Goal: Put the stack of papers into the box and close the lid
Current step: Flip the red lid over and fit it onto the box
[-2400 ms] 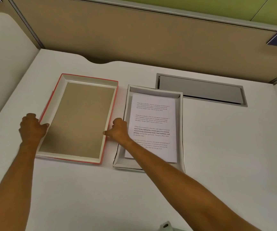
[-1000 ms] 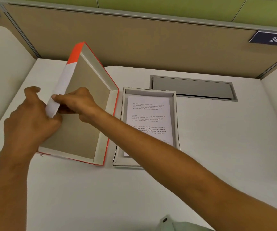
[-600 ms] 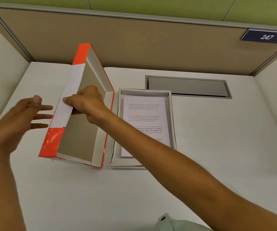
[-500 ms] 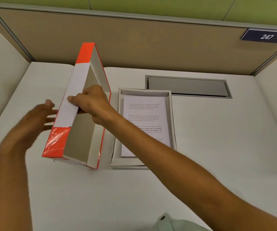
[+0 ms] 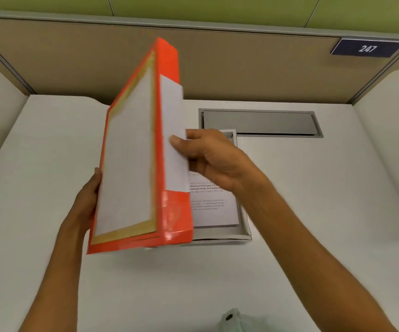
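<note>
The orange lid [image 5: 131,164] with a white label on its top stands almost upright on its long edge, lifted above the desk, its outer face turned to me. My left hand [image 5: 87,200] holds its left edge. My right hand [image 5: 212,159] grips its right side wall, thumb on the white strip. Behind and right of the lid lies the open grey box [image 5: 245,226], with the stack of printed papers [image 5: 214,207] inside it. The lid and my right hand hide much of the box.
A grey metal cable hatch [image 5: 260,123] is set into the white desk [image 5: 313,200] behind the box. Beige partition walls close the back and sides, with a sign reading 247 [image 5: 367,47] at the upper right. A pale green object [image 5: 232,319] shows at the bottom edge.
The lid was lying open side up left of the box. Both hands tipped it up, turned it over and carried it right, so it now stands partly over the box.
</note>
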A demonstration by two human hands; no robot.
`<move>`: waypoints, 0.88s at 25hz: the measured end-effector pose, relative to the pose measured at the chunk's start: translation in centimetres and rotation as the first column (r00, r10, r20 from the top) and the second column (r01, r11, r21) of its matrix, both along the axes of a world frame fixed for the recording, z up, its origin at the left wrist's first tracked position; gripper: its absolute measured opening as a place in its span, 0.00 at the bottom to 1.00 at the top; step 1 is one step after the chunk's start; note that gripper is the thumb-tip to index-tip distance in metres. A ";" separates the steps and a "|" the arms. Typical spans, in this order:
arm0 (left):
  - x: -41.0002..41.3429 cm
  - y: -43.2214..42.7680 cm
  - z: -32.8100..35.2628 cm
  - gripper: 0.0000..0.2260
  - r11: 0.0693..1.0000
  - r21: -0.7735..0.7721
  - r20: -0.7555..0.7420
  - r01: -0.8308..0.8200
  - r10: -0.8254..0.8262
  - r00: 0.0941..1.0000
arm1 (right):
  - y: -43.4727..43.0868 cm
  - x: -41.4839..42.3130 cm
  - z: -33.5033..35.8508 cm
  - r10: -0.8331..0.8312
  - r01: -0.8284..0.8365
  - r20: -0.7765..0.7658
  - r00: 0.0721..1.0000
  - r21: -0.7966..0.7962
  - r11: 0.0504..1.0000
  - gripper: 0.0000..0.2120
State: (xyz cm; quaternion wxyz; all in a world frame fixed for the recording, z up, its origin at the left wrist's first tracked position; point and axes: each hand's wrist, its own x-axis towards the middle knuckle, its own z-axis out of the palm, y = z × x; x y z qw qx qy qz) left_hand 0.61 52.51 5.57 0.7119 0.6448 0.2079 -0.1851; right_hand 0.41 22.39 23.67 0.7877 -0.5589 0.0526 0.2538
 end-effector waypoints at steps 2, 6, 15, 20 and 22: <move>0.7 -0.7 0.1 0.25 0.998 0.040 0.076 0.039 -0.042 0.996 | -3.4 -0.4 -1.8 -0.098 0.101 0.027 0.995 -0.134 0.986 0.15; 1.4 -4.3 0.8 0.25 0.958 0.228 0.191 0.177 -0.222 0.956 | -8.0 -1.0 -7.1 -0.243 0.226 0.030 0.969 -0.490 0.842 0.27; 1.6 -10.1 -2.5 0.26 0.743 0.615 0.116 0.265 -0.418 0.901 | -10.7 -3.5 -16.7 -0.265 0.273 0.130 0.955 -0.732 0.624 0.24; 1.3 -10.9 -3.8 0.26 0.684 0.676 0.109 0.274 -0.461 0.881 | -11.3 -4.0 -18.9 -0.281 0.293 0.147 0.948 -0.748 0.596 0.23; 1.4 -11.0 -4.2 0.27 0.671 0.690 0.104 0.273 -0.465 0.879 | -11.5 -4.0 -19.5 -0.292 0.298 0.144 0.946 -0.741 0.602 0.23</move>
